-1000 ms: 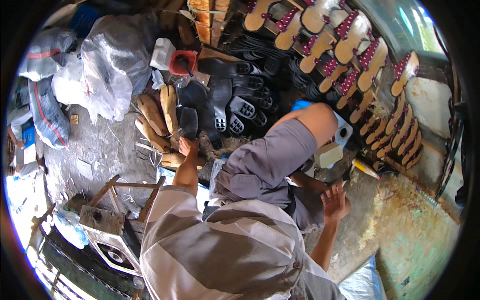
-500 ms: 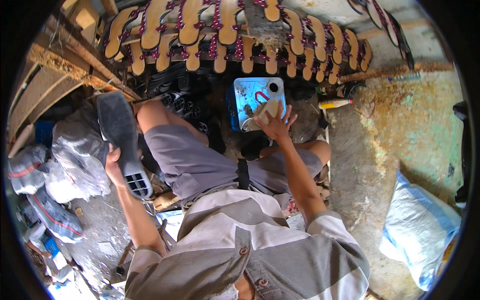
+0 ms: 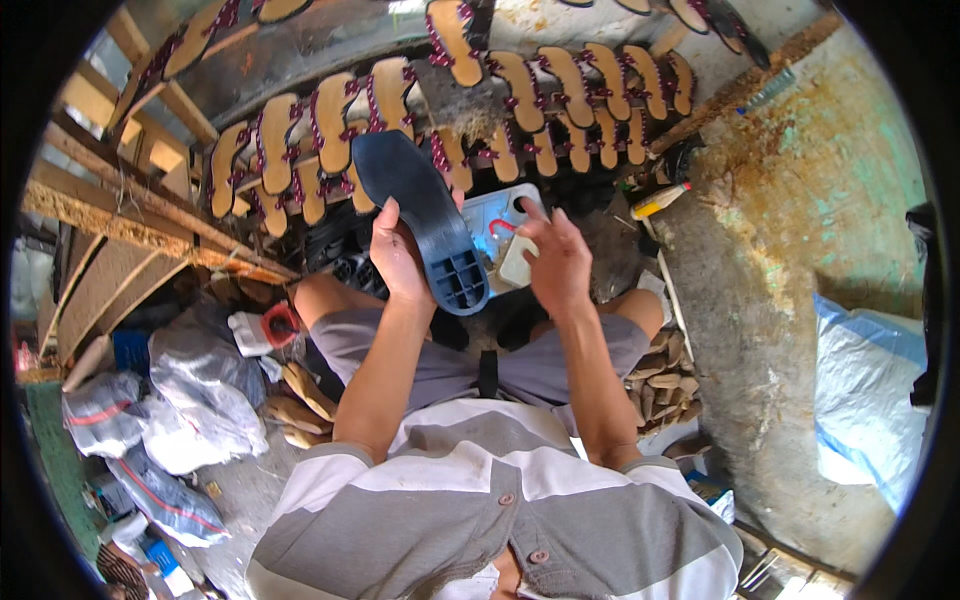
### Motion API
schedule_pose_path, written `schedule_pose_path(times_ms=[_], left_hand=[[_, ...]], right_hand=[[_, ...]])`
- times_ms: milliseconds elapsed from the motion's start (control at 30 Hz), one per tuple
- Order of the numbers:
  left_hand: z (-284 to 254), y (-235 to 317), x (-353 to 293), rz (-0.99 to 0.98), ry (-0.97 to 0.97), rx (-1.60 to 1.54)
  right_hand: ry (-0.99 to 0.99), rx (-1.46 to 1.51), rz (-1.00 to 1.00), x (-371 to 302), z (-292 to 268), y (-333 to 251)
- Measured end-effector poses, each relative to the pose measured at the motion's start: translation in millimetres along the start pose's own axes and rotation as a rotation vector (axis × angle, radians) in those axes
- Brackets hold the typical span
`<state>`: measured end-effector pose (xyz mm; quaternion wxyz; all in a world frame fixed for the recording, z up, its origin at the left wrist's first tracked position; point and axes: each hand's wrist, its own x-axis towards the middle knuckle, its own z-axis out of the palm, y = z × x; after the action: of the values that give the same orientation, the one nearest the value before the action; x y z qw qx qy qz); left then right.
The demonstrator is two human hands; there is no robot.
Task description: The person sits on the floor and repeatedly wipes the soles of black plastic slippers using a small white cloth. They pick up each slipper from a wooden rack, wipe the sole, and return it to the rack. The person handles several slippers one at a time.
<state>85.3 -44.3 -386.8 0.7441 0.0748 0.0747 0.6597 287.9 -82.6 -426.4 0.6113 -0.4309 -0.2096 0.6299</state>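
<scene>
Blk shoe sole [image 3: 412, 198] is clamped in L hand [image 3: 398, 258]. R hand [image 3: 560, 262] is held nr it w/ fingers spread apart.

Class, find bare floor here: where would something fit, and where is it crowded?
Bare: the stained grey concrete floor between the yellow plastic bottle and the white-blue woven sack. Crowded: left, around crumpled translucent plastic bags; ahead, around the square blue-white can, beyond the held black rubber sole.
</scene>
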Motion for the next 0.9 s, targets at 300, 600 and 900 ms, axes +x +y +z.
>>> schedule_pose_path(times_ms=[300, 600, 900], left_hand=[[46, -5, 7, -0.02, -0.06, 0.111], [71, 8, 34, 0.33, -0.097, 0.038], [49, 27, -23, -0.547, -0.304, -0.178]], right_hand=[[-0.192, -0.362, -0.766, -8, 68, -3], [-0.094, -0.408, -0.937, -51, 76, 15], [-0.371, -0.132, -0.255, -17, 60, -60]])
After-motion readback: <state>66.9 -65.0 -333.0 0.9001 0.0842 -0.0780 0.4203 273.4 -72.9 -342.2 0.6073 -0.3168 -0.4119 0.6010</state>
